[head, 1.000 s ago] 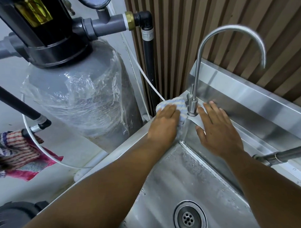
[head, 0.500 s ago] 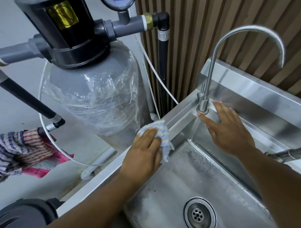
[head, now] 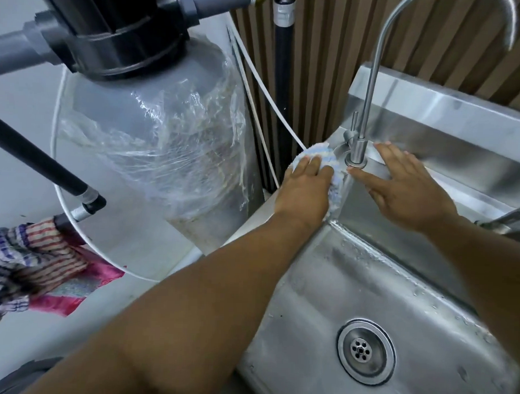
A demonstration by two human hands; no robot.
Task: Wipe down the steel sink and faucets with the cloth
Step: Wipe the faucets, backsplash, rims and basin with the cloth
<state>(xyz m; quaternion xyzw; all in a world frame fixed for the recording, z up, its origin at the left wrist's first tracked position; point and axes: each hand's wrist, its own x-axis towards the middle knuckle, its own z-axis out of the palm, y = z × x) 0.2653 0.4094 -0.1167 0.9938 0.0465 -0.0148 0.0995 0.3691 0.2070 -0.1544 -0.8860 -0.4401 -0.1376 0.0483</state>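
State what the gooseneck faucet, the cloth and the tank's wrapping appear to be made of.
Gooseneck faucet: probably brushed steel, by its dull grey sheen. Cloth: soft woven or terry fabric, pale with faint blue stripes, fuzzy edge. Tank's wrapping: thin clear plastic film, wrinkled and glinting.

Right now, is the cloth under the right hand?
No, the cloth lies under the left hand at the corner of the sink, while the right hand rests flat and bare beside the faucet.

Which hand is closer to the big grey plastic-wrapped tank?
Left. The left hand presses the cloth on the sink rim beside the tank; the right hand rests beyond the faucet.
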